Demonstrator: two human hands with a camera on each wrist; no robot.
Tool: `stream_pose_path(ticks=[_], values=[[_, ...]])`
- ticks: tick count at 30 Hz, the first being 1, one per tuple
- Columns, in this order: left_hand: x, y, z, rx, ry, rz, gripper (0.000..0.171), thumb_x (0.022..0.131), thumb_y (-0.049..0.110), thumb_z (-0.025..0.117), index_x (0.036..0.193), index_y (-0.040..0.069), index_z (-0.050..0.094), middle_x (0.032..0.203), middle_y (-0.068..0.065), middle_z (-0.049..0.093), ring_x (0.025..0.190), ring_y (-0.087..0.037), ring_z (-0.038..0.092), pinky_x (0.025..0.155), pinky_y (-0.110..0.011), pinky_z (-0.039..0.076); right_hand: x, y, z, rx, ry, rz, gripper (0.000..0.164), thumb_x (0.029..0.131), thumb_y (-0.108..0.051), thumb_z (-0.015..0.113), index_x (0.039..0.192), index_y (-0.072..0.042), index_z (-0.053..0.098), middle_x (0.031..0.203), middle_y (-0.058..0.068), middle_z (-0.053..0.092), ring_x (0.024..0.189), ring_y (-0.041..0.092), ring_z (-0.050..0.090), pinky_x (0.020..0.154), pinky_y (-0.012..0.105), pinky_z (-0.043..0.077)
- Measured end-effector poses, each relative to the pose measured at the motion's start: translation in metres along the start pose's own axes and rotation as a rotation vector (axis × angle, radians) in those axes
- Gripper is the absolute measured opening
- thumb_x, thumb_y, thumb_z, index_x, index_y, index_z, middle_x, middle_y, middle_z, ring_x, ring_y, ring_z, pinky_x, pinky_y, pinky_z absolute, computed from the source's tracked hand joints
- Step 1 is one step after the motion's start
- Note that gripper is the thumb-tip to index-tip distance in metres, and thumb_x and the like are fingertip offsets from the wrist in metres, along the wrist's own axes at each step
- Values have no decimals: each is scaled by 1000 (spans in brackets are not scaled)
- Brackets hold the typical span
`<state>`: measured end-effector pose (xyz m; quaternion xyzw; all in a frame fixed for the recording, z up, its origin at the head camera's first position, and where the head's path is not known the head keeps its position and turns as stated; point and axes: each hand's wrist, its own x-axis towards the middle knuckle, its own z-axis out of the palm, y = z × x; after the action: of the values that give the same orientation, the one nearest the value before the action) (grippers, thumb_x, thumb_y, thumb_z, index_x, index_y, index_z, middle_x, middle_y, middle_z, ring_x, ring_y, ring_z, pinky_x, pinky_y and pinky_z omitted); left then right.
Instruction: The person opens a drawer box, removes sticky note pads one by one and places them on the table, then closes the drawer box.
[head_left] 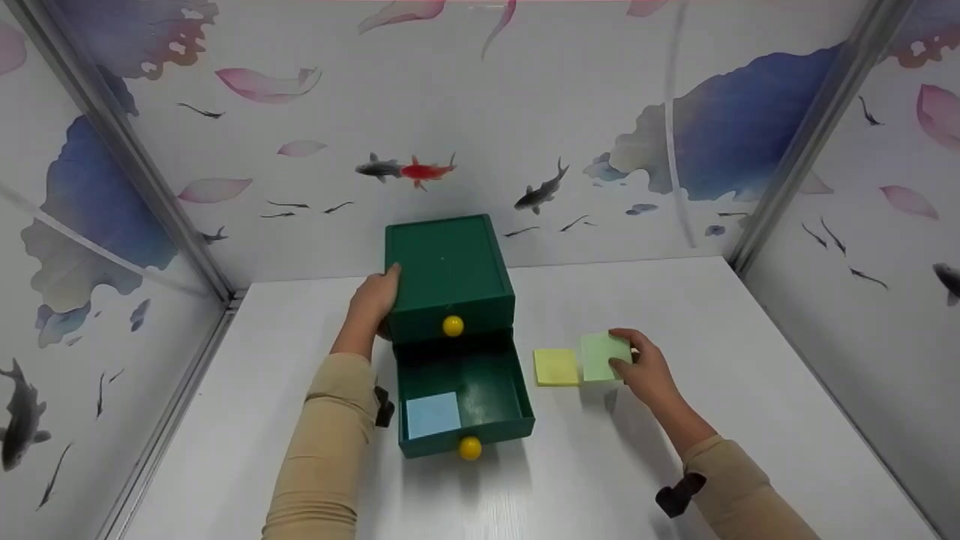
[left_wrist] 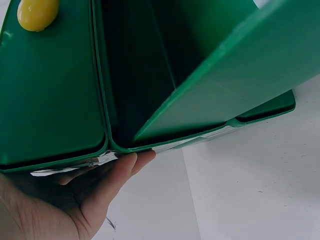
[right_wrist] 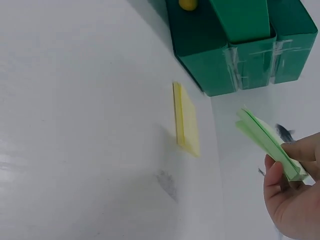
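A green drawer cabinet with yellow knobs stands on the white table, its top drawer closed. Below that, a drawer is pulled out, and a light blue sticky-note pad lies in its front left part. My left hand rests against the cabinet's left side; the left wrist view shows its extended fingers along that wall. Raised off the table, a light green sticky-note pad is pinched between the thumb and fingers of my right hand. Just left of it, a yellow sticky-note pad lies on the table.
White panels printed with fish and petals surround the white table at the back and both sides. Clear tape joins the stacked cabinet units. The pulled-out drawer juts toward me between my forearms.
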<state>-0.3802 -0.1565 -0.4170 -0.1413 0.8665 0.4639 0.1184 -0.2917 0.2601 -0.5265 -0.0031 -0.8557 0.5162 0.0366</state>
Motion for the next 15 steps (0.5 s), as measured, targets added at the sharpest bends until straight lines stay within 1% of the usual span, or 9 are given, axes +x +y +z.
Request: stream_pose_path(ticks=[3, 6, 10, 15], values=[[0, 0, 1, 8, 0, 9, 74, 101, 57, 23, 151, 2, 31, 137, -25, 46, 94, -41, 63, 56, -44, 59, 4, 8, 0, 9, -1, 22, 53, 92, 3, 59, 142, -2, 44, 122, 24, 52, 90, 27, 57, 59, 28, 48], [-2, 0, 1, -2, -4, 13, 74, 101, 58, 24, 151, 2, 30, 137, -25, 45, 93, -41, 63, 56, -44, 59, 7, 15, 0, 13, -1, 40, 58, 91, 3, 58, 146, -4, 40, 122, 25, 51, 87, 24, 55, 58, 27, 48], [-3, -1, 0, -13, -8, 10, 74, 101, 58, 25, 151, 3, 29, 138, -25, 44, 93, -41, 63, 56, -44, 59, 11, 23, -1, -7, -20, 43, 60, 92, 4, 57, 148, -3, 37, 120, 26, 51, 82, 21, 53, 58, 27, 48], [-2, -1, -1, -19, -9, 2, 74, 101, 57, 25, 151, 3, 30, 139, -24, 44, 96, -41, 62, 57, -44, 59, 19, 31, 0, -48, -19, 75, 61, 92, 3, 56, 149, 0, 34, 124, 29, 49, 84, 23, 53, 59, 28, 49]])
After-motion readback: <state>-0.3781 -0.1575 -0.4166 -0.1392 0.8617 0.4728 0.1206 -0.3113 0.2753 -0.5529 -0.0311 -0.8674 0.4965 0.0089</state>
